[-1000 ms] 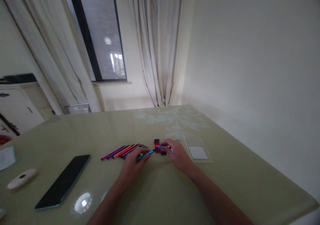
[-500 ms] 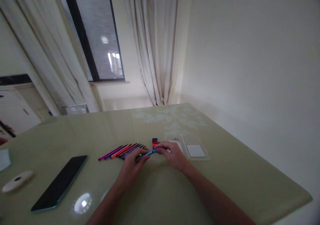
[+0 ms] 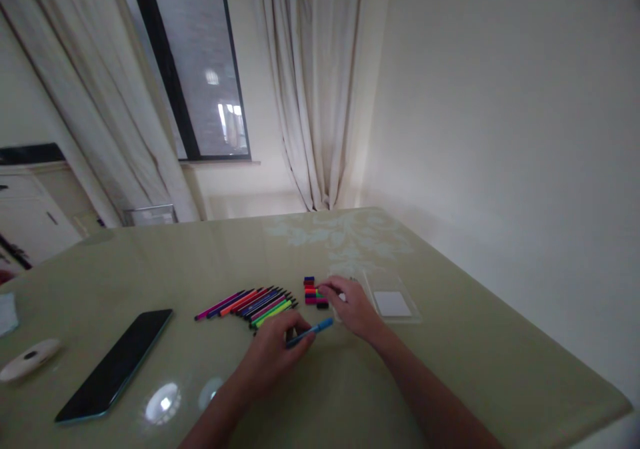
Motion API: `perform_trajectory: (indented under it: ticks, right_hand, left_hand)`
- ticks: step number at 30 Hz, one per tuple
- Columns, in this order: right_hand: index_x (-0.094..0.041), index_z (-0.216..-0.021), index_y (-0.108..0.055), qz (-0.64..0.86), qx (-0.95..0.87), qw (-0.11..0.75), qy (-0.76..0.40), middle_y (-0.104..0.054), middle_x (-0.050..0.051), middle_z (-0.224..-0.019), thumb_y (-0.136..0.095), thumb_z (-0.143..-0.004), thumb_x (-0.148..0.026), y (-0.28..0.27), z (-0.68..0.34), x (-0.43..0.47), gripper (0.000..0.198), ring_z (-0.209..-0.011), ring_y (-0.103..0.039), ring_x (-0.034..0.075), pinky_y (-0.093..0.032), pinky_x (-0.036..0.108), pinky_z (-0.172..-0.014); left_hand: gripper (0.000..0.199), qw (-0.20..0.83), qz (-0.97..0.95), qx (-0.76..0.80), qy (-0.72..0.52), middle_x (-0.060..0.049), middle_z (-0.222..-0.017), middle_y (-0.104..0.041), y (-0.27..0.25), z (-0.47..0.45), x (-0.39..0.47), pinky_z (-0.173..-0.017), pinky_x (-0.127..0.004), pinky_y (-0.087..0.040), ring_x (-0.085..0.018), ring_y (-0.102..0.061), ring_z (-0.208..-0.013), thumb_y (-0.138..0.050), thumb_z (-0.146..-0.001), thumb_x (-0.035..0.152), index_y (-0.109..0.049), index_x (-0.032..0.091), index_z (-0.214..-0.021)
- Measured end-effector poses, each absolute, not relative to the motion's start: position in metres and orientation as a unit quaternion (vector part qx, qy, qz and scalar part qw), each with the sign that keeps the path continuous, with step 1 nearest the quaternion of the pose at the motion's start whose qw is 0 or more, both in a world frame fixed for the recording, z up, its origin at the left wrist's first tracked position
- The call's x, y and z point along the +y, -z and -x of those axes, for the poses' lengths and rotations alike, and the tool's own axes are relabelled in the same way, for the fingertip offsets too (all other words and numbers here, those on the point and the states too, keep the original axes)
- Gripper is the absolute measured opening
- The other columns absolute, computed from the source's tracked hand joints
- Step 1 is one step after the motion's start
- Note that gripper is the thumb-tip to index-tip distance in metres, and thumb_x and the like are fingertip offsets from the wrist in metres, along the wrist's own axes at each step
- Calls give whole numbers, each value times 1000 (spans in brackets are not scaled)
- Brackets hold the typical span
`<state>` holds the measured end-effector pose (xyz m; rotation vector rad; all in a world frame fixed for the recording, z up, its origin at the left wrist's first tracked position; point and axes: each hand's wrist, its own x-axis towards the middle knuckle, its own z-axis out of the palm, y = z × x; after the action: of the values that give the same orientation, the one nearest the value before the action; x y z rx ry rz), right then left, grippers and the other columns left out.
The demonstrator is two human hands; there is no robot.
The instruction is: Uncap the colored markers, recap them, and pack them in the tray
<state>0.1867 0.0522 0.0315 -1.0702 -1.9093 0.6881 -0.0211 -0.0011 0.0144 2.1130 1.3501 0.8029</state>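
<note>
My left hand (image 3: 280, 342) is closed around a blue marker pen (image 3: 320, 328), its lighter blue end pointing right toward the other hand. My right hand (image 3: 350, 306) has moved over the group of small coloured marker caps (image 3: 310, 296). Its fingers are bent together at the green one; whether a cap is between the fingertips is hard to see. Just beyond my left hand lies a slanted row of uncapped markers (image 3: 250, 302) in purple, orange, red, blue, green and yellow, their dark tips pointing right.
An open clear plastic case (image 3: 413, 310) with a white card (image 3: 393, 304) lies right of my right hand, partly behind it. At the left are a black tablet or phone (image 3: 117, 366) and a white oval object (image 3: 30, 359). The glossy table (image 3: 475, 349) meets a wall at right.
Both hands were together on the blue marker. My right hand has let go of it and moved to the caps, while my left has brought the marker slightly nearer.
</note>
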Motion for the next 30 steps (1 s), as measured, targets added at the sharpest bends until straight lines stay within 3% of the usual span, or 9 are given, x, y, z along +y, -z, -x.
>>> perform_trajectory:
  ticks: [6,11,16,23,30]
  right_hand:
    - [-18,-100,-75,511,-796,304,-109,-69,8,-104,-63,-96,-20,-15,-198,65,12,-97,-64,21,-46,33,-88]
    - [-20,-102,-74,526,-810,254,-51,-66,7,-109,-62,-97,-18,-8,-191,65,14,-102,-61,22,-44,34,-91]
    - [-20,-101,-73,540,-809,231,-31,-66,7,-110,-58,-97,-16,-9,-187,63,16,-105,-60,23,-43,35,-93]
    - [-21,-101,-75,562,-801,209,7,-68,9,-114,-56,-100,-23,-3,-184,75,19,-108,-59,24,-41,36,-91]
    - [-22,-101,-77,575,-796,187,17,-68,8,-126,-55,-100,-23,3,-177,84,22,-117,-57,26,-38,38,-96]
  left_hand:
    - [4,280,-822,449,-213,-2,-92,-66,-5,-10,-27,-74,-26,-41,-17,-60,-85,-64,-86,23,-67,21,-87]
    - [9,275,-821,463,-189,-4,-100,-65,-3,-10,-25,-81,-28,-42,-19,-61,-93,-66,-85,25,-67,22,-93]
    - [19,282,-811,467,-212,-3,-98,-67,-5,5,-10,-78,-28,-44,-20,-61,-89,-72,-85,37,-68,22,-96]
    - [14,86,-749,609,-247,-8,-103,-66,-4,48,20,-89,-39,-45,-26,-61,-101,-54,-96,26,-66,20,-92]
    - [12,79,-763,605,-213,-7,-102,-66,2,56,24,-89,-38,-46,-27,-61,-102,-59,-94,28,-67,21,-89]
